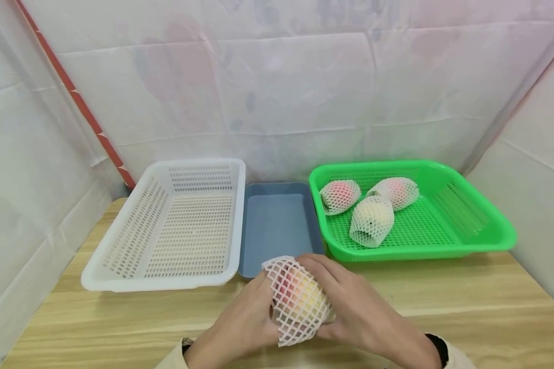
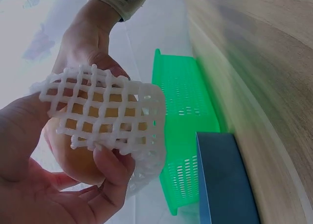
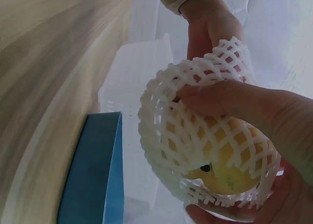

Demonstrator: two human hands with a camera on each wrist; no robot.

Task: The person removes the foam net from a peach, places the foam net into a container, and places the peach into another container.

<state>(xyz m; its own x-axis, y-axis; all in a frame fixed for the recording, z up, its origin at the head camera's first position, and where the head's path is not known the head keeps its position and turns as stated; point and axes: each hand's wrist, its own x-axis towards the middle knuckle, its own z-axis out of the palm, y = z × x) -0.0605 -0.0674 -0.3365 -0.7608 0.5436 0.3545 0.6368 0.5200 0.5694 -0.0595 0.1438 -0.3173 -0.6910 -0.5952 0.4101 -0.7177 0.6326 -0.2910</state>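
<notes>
Both hands hold a round red-and-yellow fruit (image 1: 295,289) that looks like a peach, in front of the blue-grey tray. A white foam net (image 2: 98,104) covers much of it, and bare skin shows below the net's edge in the left wrist view. My left hand (image 1: 246,318) grips from the left, with fingertips at the net's edge. From the other side my right hand (image 1: 357,307) grips it, its thumb (image 3: 210,99) lying over the net. A dark spot on the fruit's yellow end shows through the mesh in the right wrist view.
A white perforated basket (image 1: 161,282) stands at the left, and a blue-grey tray (image 1: 281,225) in the middle. The green basket (image 1: 485,220) at the right holds three net-wrapped fruits (image 1: 374,215). White sheeting (image 1: 295,87) hangs behind the wooden table (image 1: 134,328).
</notes>
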